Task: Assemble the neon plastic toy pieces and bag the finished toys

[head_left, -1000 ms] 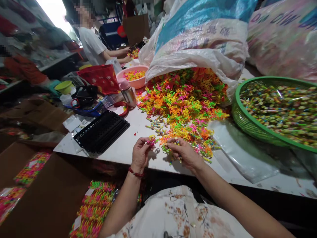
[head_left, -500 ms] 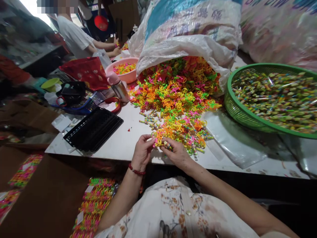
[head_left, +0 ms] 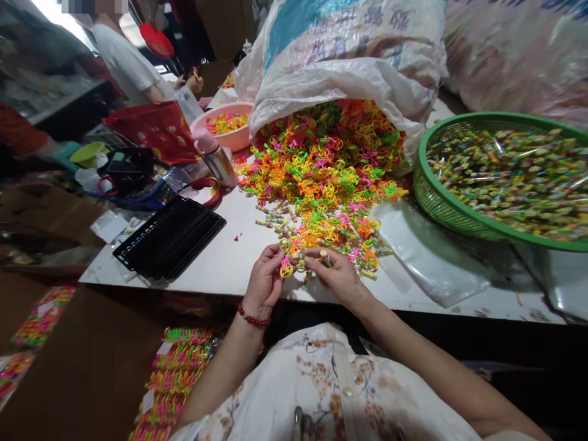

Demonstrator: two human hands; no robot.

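A white table (head_left: 229,260) stands in a crowded workroom; another person (head_left: 122,61) works at 11 o'clock. At 12 o'clock a big white sack (head_left: 340,67) spills a heap of neon plastic pieces (head_left: 321,171). At 2 o'clock is a green basket (head_left: 429,196), at 9 o'clock a black tray (head_left: 169,239). At the near edge the left hand (head_left: 264,285) pinches a small yellow and pink piece (head_left: 285,267) in its fingers; the right hand (head_left: 337,278), just at 3 o'clock of it, grips a small coloured roll (head_left: 324,256).

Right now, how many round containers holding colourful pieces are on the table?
2: the green basket at the right edge, and the pink bowl behind the flask. Others may be hidden.
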